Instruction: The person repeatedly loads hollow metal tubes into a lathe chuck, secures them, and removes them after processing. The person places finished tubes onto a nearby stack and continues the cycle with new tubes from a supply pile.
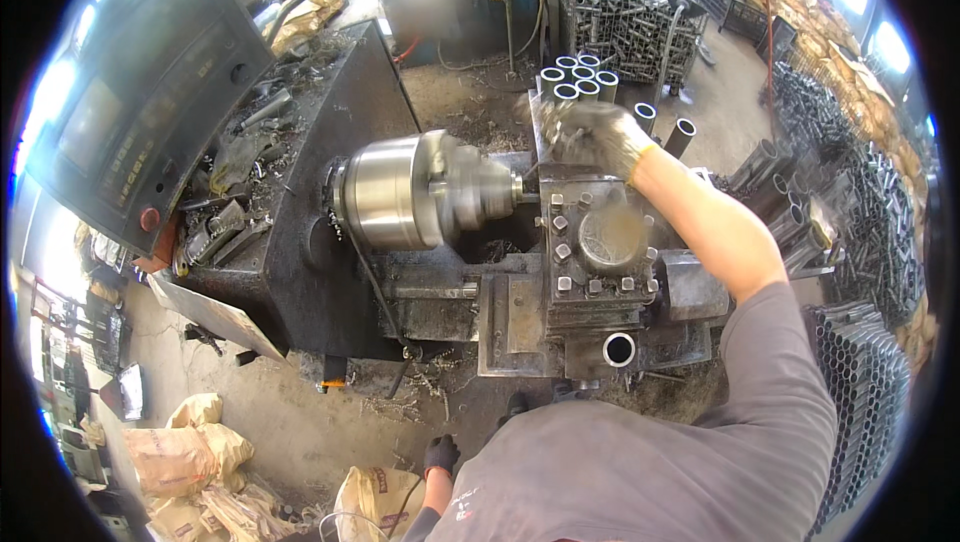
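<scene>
My right hand (600,137), in a worn grey glove, reaches across the lathe above the far side of the square tool post (560,267). Motion smears its fingers, so what it holds, if anything, cannot be made out. Just beyond it stands a cluster of upright steel tubes (566,92), and two more tubes (684,132) stand to its right. The lathe chuck (385,192) to the left looks blurred at its front end, as if spinning. My left hand (441,453), in a dark glove, hangs low beside my body near a paper sack (375,502); its fingers are hidden.
One tube (619,350) shows its open end on the near side of the tool post. Metal chips lie about the machine. A wire cage (630,27) full of metal parts stands at the back. Stacked tubes (860,402) fill the right side; sacks (185,457) lie lower left.
</scene>
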Action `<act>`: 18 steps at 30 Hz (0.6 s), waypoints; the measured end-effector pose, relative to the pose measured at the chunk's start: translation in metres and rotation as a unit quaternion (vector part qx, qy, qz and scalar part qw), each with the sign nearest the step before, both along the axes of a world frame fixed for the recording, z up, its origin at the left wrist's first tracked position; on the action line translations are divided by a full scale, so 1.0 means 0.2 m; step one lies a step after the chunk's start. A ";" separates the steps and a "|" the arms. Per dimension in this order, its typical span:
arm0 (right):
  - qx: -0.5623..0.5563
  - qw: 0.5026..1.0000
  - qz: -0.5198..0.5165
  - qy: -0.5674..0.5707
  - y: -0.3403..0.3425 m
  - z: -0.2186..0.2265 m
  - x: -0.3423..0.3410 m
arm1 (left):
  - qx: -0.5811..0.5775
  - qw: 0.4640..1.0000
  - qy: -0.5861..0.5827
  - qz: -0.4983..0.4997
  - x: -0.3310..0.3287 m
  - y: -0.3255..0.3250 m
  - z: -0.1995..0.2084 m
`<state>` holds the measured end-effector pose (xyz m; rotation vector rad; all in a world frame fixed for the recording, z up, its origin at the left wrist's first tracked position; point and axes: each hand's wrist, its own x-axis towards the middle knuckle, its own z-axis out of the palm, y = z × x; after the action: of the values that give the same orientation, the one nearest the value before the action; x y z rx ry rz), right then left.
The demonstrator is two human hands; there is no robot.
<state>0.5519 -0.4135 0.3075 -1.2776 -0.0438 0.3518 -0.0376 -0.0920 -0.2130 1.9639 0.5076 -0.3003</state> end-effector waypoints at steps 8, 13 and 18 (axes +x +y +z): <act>-0.534 0.709 0.114 -0.446 0.28 0.16 0.27 | -0.040 0.975 0.171 0.139 0.07 -0.07 0.18; -0.611 0.612 0.417 -0.280 0.35 -0.16 0.29 | -0.084 0.951 0.184 0.233 0.10 -0.14 0.25; -0.629 0.572 0.412 -0.327 0.36 -0.27 0.18 | -0.071 0.951 0.116 0.277 0.20 -0.19 0.33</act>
<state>0.5873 -0.3408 0.2527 -2.7576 -1.2895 0.7434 0.0027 -0.1310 -0.1478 1.5757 1.1293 -0.2004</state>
